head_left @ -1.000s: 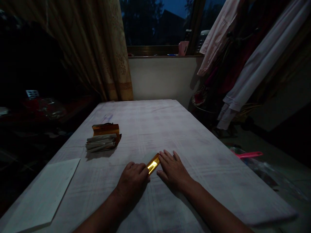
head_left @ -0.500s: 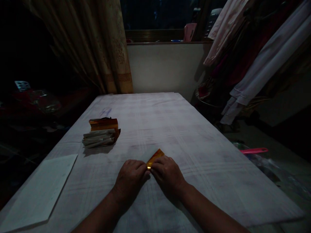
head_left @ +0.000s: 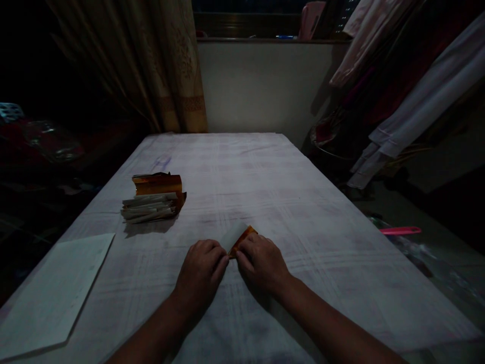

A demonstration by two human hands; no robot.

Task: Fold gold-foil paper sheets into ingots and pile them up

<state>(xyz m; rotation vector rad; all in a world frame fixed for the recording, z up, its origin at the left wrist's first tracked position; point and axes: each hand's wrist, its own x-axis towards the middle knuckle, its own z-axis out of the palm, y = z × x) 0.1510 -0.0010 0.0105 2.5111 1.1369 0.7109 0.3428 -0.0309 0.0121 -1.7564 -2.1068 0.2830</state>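
Observation:
Between my two hands a small sheet of gold foil paper [head_left: 242, 240] lies slantwise on the cloth, its pale back showing on the left and the shiny gold side on the right. My left hand [head_left: 202, 265] pinches the near left edge of it. With curled fingers my right hand [head_left: 262, 260] grips its right side and covers part of the gold. Farther off to the left sits a stack of folded papers [head_left: 149, 208], pale edges toward me, with a curved gold foil piece [head_left: 158, 185] behind it.
A checked pale cloth [head_left: 242, 172] covers the table. One white sheet [head_left: 53, 293] lies at the left edge. Beyond the table are a curtain [head_left: 166, 76], a sill with a pink jug [head_left: 311, 20], hanging clothes [head_left: 424, 96] and a pink handle [head_left: 400, 230] low at right.
The foil paper now shows a pale flap on its left, where only gold showed before. My hands stay close together on it. The view has tilted down slightly.

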